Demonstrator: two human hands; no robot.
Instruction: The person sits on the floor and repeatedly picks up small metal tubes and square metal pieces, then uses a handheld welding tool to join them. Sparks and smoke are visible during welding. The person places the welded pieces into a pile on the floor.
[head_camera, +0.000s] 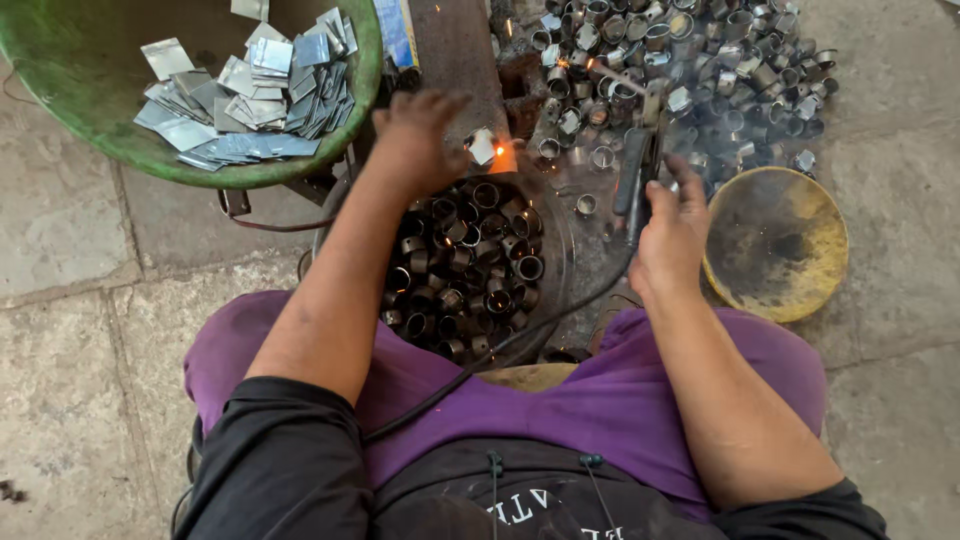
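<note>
Just right of our left hand (418, 135) fingertips: small metal piece (482, 147), glowing weld spot (500, 152) at its right edge; fingers curled, pinching piece. Our right hand (668, 225) closed round electrode holder (634, 180), long axis pointing away from us, well right of spot. Our left nearer. Below fingers: dark pan (553, 250) holds rings. Far left: green basin (90, 130) holds flat metal squares (250, 95). Yellow dish (775, 245) right of our right hand.

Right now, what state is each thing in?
Left hand: holds a small metal piece by a glowing spark.
Right hand: grips a dark tool.
Green bowl: part-filled with flat metal squares.
Pan: full of rings.
Yellow dish: empty.
</note>
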